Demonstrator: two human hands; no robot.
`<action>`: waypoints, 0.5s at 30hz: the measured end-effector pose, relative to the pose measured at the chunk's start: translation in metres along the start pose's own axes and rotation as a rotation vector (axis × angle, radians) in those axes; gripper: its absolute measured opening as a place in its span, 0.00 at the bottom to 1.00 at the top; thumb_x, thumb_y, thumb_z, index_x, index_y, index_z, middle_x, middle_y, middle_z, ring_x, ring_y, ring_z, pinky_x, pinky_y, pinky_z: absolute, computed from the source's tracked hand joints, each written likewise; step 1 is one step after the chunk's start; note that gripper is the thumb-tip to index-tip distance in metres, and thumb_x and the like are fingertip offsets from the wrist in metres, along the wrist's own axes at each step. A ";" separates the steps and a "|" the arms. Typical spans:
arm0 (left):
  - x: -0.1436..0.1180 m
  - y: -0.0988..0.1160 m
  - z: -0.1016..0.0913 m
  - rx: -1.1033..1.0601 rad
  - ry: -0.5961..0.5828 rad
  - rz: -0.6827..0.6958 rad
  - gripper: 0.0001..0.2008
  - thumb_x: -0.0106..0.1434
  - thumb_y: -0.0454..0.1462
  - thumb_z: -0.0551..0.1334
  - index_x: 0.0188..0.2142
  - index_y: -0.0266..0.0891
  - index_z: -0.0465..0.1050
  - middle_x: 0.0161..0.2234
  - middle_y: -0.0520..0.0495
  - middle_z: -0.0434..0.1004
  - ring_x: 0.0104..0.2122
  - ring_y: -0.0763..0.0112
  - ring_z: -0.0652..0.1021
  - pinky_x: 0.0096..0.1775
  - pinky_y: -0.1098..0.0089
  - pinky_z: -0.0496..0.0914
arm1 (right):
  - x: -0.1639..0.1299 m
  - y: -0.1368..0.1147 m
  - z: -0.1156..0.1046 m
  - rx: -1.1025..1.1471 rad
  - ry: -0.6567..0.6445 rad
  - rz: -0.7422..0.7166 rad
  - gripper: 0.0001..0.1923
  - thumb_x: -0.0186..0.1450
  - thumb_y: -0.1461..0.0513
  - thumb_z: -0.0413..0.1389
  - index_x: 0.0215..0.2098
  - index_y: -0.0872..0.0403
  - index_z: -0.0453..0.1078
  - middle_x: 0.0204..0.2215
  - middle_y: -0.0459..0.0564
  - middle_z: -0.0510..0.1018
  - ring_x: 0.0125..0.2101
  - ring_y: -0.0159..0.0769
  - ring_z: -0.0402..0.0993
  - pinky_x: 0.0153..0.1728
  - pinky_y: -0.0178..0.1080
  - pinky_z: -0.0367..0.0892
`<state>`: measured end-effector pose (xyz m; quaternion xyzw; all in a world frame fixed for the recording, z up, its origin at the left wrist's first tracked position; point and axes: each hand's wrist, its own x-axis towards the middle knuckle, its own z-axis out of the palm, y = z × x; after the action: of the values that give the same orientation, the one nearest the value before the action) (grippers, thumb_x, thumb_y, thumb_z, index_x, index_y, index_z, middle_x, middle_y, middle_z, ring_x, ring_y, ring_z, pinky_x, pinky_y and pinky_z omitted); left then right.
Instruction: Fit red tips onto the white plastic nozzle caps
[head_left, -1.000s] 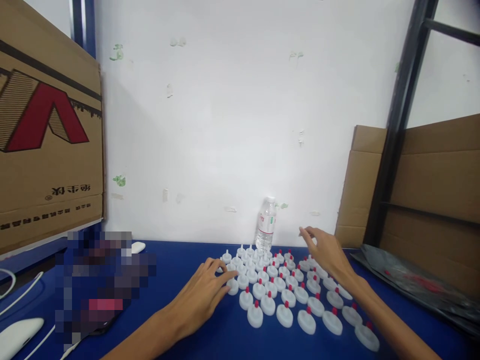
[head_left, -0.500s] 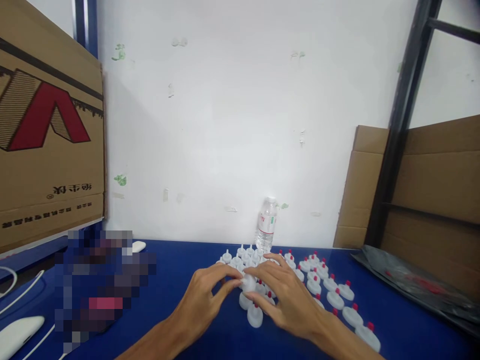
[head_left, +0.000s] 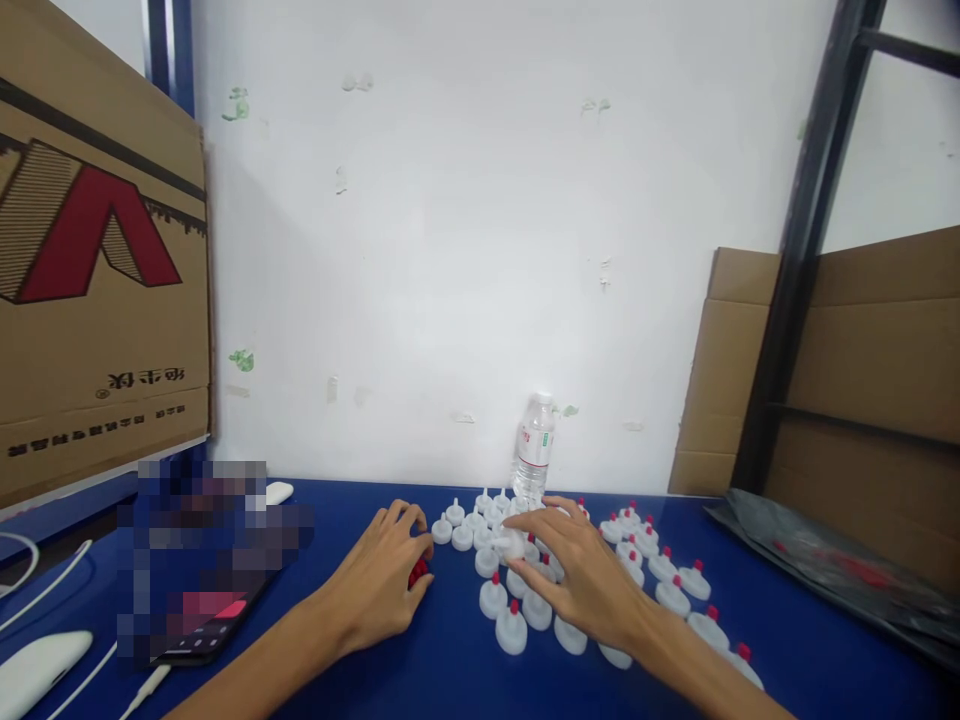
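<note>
My right hand (head_left: 581,565) pinches a white translucent nozzle cap (head_left: 511,544) between thumb and fingers. The cap is tipped on its side, with its spout towards the left. My left hand (head_left: 379,575) rests low over small red tips (head_left: 419,572) on the table, its thumb and fingers apart around them; the fingers partly cover the pile. Several white nozzle caps without red tips (head_left: 462,537) stand behind and left of my right hand. In front of and beside that hand are several nozzle caps with red tips (head_left: 511,630), some hidden by it.
A clear water bottle (head_left: 534,450) stands against the white wall behind the caps. On the left are a phone (head_left: 202,640) with a white cable, a white device (head_left: 45,665) and a large cardboard box (head_left: 105,250). A grey plastic bag (head_left: 840,575) lies on the right of the blue table (head_left: 435,680).
My left hand has left the nozzle cap and moved left to the red tips. My right hand keeps the cap, now tipped sideways.
</note>
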<state>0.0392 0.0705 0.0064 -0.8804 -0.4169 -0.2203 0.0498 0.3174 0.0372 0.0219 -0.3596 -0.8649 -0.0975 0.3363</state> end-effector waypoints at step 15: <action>0.006 0.015 0.003 -0.178 0.069 0.102 0.07 0.72 0.33 0.57 0.46 0.44 0.72 0.43 0.49 0.78 0.44 0.61 0.75 0.49 0.59 0.67 | -0.003 -0.004 0.005 0.015 -0.026 -0.026 0.17 0.69 0.62 0.57 0.57 0.48 0.66 0.46 0.49 0.82 0.43 0.41 0.80 0.63 0.57 0.58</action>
<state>0.0549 0.0654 0.0079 -0.8934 -0.3483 -0.2838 -0.0031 0.3138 0.0345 0.0160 -0.3469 -0.8745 -0.0908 0.3265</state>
